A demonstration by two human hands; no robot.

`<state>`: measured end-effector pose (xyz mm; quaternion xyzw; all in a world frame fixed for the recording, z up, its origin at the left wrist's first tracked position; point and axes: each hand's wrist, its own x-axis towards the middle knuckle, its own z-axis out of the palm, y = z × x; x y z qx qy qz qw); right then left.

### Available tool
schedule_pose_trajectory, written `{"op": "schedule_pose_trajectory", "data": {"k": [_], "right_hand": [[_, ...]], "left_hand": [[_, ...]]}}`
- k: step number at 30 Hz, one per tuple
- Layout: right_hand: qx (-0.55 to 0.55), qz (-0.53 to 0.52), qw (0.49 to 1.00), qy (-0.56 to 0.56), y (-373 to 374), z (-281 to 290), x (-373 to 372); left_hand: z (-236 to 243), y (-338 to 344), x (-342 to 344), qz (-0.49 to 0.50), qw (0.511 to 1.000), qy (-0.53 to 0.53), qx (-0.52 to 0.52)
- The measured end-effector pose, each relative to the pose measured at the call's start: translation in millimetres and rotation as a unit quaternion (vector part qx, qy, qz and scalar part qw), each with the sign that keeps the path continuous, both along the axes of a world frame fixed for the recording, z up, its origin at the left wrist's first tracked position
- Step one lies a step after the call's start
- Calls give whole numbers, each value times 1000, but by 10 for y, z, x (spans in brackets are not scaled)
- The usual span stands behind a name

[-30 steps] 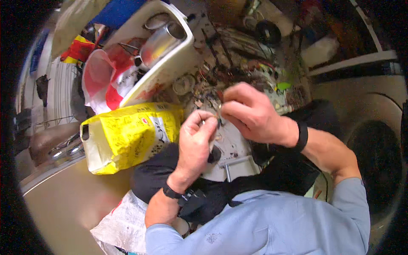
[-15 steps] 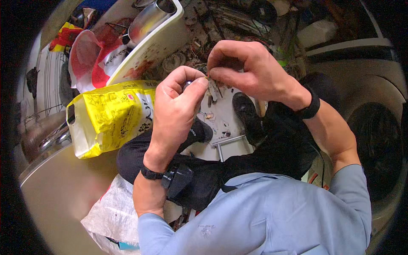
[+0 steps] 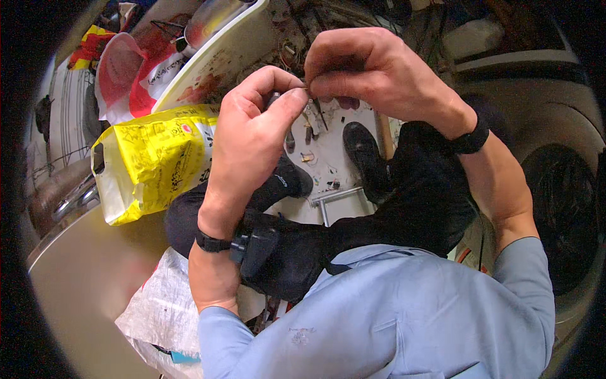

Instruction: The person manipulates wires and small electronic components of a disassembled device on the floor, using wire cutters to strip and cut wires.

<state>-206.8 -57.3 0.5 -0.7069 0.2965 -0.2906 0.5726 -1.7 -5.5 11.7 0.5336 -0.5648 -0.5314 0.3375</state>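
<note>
My left hand and my right hand meet at their fingertips above my lap. Thumb and forefinger of each are pinched together. Between the fingertips lies something thin and tiny, too small to name. A bit of grey, shiny material shows inside the curl of my left fingers; its kind is unclear. The other fingers of my right hand are curled in, and what lies behind them is hidden. To the left of my left hand stands a yellow printed bag with a white open end.
A white tub stained inside its rim, with a metal cylinder, is at the upper left. A red-and-white bag lies beside it. Small scraps and a metal tube frame lie between my shoes. A white woven sack sits lower left.
Both hands have risen a little in the picture, still pinched together at the fingertips. The yellow sliver seen between them before is now harder to make out.
</note>
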Motion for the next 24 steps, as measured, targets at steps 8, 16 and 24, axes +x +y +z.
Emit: {"op": "schedule_pose_trajectory", "data": {"k": [8, 16, 24], "right_hand": [[-79, -39, 996, 33, 57, 16, -20], [-329, -21, 943, 39, 82, -113, -94], [-176, -5, 984, 21, 106, -49, -98]], "left_hand": [[-63, -60, 5, 39, 935, 263, 237], [-91, -81, 64, -36, 928, 255, 269], [18, 52, 50, -45, 983, 97, 152]]}}
